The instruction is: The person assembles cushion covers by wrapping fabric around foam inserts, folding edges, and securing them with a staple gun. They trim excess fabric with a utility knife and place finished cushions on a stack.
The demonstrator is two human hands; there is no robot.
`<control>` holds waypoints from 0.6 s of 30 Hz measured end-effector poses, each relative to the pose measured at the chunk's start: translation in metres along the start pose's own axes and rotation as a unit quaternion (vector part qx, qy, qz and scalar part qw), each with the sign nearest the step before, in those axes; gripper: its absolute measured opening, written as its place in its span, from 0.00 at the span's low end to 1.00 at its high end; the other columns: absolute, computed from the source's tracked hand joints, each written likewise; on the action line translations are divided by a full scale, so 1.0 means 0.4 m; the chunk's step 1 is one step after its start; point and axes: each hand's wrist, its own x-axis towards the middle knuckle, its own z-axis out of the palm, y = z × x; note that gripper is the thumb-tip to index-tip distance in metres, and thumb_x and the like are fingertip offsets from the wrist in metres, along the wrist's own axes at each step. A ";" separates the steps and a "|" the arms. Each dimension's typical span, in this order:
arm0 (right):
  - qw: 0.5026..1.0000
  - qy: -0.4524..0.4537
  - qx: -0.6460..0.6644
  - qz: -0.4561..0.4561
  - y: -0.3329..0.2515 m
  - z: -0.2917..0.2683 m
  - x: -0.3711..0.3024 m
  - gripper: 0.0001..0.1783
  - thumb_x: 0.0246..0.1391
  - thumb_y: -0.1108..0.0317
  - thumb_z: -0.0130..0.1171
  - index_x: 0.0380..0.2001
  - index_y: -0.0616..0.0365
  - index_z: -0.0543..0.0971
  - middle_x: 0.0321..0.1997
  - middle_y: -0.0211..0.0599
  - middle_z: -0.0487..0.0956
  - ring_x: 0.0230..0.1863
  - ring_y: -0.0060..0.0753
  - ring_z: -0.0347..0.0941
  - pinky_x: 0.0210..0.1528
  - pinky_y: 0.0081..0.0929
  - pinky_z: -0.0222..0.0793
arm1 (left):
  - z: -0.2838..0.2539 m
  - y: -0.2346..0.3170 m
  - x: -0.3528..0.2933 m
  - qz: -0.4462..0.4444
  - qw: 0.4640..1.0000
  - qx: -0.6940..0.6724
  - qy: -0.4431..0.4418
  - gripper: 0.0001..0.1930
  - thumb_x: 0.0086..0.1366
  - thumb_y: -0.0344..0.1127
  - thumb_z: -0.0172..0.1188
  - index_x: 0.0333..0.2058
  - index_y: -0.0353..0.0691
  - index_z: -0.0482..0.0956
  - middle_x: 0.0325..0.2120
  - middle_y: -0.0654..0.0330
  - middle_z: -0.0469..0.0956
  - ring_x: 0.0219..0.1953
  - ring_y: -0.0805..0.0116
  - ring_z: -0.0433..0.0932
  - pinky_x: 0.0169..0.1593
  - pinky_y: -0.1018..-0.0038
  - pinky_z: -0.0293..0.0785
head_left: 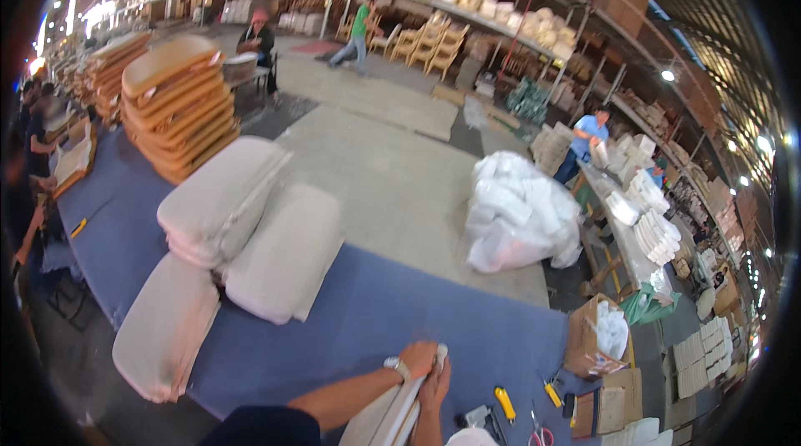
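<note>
Holding pale cushion [374,418]: left hand [419,358], right hand [435,388]; any writing unreadable.

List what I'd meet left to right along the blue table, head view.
Yellow-handled tool → pale padded stacks → left hand then right hand, both on a pale piece → yellow cutter → red-handled scissors → open cardboard box.
</note>
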 end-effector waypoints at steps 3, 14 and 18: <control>0.995 -0.025 -0.008 0.095 -0.089 0.008 -0.023 0.29 0.74 0.56 0.47 0.70 0.63 0.65 0.64 0.54 0.76 0.62 0.47 0.75 0.64 0.37 0.69 | 0.012 -0.043 -0.020 -0.003 1.000 -0.014 0.012 0.11 0.62 0.34 0.59 0.41 0.38 0.80 0.37 0.45 0.84 0.42 0.42 0.83 0.45 0.49 0.78; 0.997 -0.025 -0.011 0.073 -0.074 0.012 -0.018 0.28 0.74 0.57 0.45 0.68 0.65 0.67 0.63 0.54 0.76 0.63 0.46 0.75 0.64 0.38 0.68 | 0.032 -0.062 -0.010 -0.037 0.998 -0.042 0.018 0.14 0.65 0.38 0.57 0.46 0.40 0.81 0.39 0.44 0.84 0.42 0.42 0.83 0.47 0.51 0.79; 0.998 -0.027 -0.027 0.050 -0.077 -0.001 -0.018 0.30 0.72 0.55 0.46 0.69 0.62 0.67 0.63 0.57 0.77 0.63 0.53 0.75 0.64 0.41 0.69 | 0.022 -0.066 -0.069 -0.028 0.990 -0.131 0.032 0.20 0.69 0.47 0.57 0.52 0.40 0.80 0.42 0.45 0.84 0.46 0.46 0.83 0.51 0.57 0.79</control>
